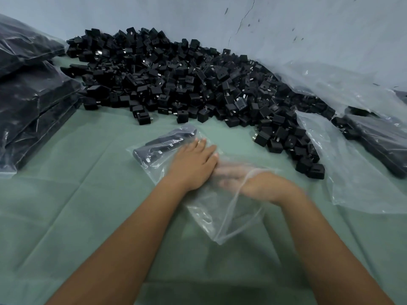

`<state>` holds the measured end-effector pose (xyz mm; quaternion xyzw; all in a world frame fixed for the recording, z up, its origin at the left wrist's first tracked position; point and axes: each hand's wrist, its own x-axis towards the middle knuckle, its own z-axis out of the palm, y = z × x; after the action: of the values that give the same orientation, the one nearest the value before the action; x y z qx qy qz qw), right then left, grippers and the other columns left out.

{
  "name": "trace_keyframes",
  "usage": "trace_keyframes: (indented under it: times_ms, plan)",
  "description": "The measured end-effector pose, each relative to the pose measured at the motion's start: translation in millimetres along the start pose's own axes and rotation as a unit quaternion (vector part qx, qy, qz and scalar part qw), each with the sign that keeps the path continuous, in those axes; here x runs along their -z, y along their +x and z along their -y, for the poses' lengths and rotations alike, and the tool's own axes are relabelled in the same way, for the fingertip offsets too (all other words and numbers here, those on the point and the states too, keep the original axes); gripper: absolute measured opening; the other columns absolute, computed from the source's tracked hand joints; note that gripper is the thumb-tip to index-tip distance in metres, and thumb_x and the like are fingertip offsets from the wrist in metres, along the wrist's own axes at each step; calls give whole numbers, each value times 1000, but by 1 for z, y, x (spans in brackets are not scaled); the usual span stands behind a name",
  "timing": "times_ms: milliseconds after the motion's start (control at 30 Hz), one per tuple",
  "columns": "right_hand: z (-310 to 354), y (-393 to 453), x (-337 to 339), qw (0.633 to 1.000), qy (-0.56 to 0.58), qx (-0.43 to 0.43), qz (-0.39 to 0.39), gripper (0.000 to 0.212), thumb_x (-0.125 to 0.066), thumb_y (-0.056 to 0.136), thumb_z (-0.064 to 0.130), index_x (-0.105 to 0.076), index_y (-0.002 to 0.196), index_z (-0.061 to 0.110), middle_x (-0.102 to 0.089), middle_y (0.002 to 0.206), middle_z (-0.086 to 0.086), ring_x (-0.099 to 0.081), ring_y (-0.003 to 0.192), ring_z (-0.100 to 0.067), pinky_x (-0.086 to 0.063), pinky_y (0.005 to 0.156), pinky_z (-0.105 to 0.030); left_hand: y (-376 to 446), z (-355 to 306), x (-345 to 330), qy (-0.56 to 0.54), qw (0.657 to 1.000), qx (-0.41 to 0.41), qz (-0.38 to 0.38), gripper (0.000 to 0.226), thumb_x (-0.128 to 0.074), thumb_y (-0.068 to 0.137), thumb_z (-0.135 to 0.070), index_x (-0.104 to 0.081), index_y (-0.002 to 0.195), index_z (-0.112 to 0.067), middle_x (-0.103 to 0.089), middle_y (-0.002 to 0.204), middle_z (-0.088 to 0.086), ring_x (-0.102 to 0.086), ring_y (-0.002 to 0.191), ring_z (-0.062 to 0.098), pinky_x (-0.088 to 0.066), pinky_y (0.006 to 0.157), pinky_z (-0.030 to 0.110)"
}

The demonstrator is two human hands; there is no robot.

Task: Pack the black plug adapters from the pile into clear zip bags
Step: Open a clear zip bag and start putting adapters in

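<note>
Left hand [193, 160] flat, fingers straight, pressing down on a clear zip bag [198, 194] on the green bench [77, 216]. Right hand [246, 181] slipped inside the bag's mouth, blurred, fingers seemingly extended; grip impossible to tell. A row of black plug adapters [164, 143] already lined up at the bag's far end, with room apparently left. Beyond, a large loose pile of adapters [187, 80] yet to be bagged. Filled bags stacked at far left [33, 102], another at far right [378, 139]. Empty clear bag [352, 161] waiting nearby. By these signs, well under way, much remaining.
</note>
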<state>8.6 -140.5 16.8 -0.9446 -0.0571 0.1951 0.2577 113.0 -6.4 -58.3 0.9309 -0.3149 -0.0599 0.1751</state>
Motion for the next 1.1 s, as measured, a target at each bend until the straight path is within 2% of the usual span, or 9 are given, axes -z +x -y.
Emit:
trace_keyframes:
  times_ms: [100,167,267,367,467,567,800,1000,1100]
  plan:
    - [10,-32,29,990,116,31,79,27,-48,100,23,-69,115,15,-69,113,3,-64,103,-14,-49,95,-32,-2,1,-2,80,991,-91,49,57,-19,104,-50,-6,156,-31,4,164,3,7,151,18,6,119,35]
    - [20,-52,50,974,169,124,90,30,-46,101,25,-71,105,9,-73,102,-2,-70,86,-19,-56,72,-28,-7,0,1,77,982,-163,64,59,-31,102,-51,-16,155,-31,-3,165,0,2,151,15,3,119,31]
    - [25,-55,71,933,278,228,-24,33,-47,98,30,-71,99,8,-72,92,-12,-67,70,-23,-52,56,-25,-14,-5,10,-44,968,-222,112,48,-51,99,-41,-44,146,-34,-21,162,-7,-12,148,5,-8,116,23]
    - [6,-17,68,920,305,163,-183,26,-46,98,20,-69,100,10,-70,90,-11,-63,74,-21,-50,64,-28,-20,-5,25,-234,943,-173,158,35,-60,97,-29,-61,132,-32,-47,148,-14,-36,137,-5,-25,114,18]
    - [-11,30,40,921,277,44,-271,20,-49,96,13,-68,93,18,-70,85,1,-62,76,-12,-47,72,-29,-21,9,41,-272,958,-93,9,12,-61,95,-31,-73,95,-34,-71,91,-19,-63,87,-4,-50,78,21]
    - [-13,64,5,907,290,20,-305,19,-53,91,16,-68,81,21,-66,74,1,-60,66,-7,-47,62,-25,-24,27,36,-33,991,-46,-120,25,-57,93,-34,-56,68,-30,-57,65,-8,-54,67,15,-33,54,29]
    - [-13,87,-47,941,-27,17,-337,15,-50,86,30,-47,72,25,-57,72,8,-49,69,-13,-31,58,-28,-29,24,14,26,979,-41,-196,16,-55,89,-31,-50,76,-23,-59,81,-6,-56,77,20,-32,55,29]
    - [-18,83,-49,922,-51,-9,-384,15,-50,84,32,-61,80,22,-64,79,6,-57,77,-16,-39,60,-28,-27,27,10,49,972,-38,-227,20,-62,86,-36,-66,100,-23,-66,88,-5,-61,83,22,-39,57,29]
    - [-18,80,-44,892,19,43,-450,18,-51,84,22,-67,90,22,-64,92,11,-56,89,-10,-42,71,-24,-27,27,13,48,966,-57,-246,57,-74,74,-39,-57,127,-22,-64,109,1,-58,104,27,-44,84,37]
